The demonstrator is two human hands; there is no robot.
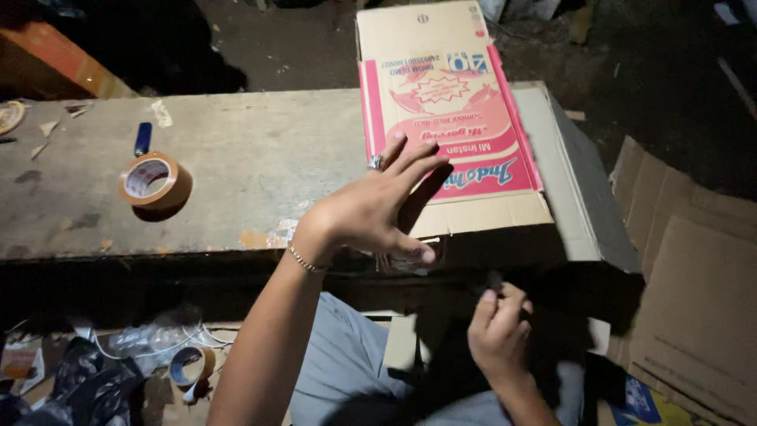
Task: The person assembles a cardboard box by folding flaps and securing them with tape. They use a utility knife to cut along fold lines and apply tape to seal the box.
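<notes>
My left hand (377, 207) is raised over the near edge of a worn wooden table (252, 158), fingers spread, wearing a ring and a thin bracelet; it holds nothing and hovers just left of a flattened cardboard box (449, 118) with pink and white print that lies on the table. Lower down, in shadow below the table's edge, my right hand (498, 331) is closed on a small dark object (494, 282) that I cannot make out. My lap in grey fabric shows beneath both arms.
A roll of brown packing tape (154, 180) lies on the table's left part, with a small blue lighter (143, 138) behind it. Another tape roll (192, 367) sits on the littered floor among plastic bags. Flattened plain cardboard (694, 276) lies at the right.
</notes>
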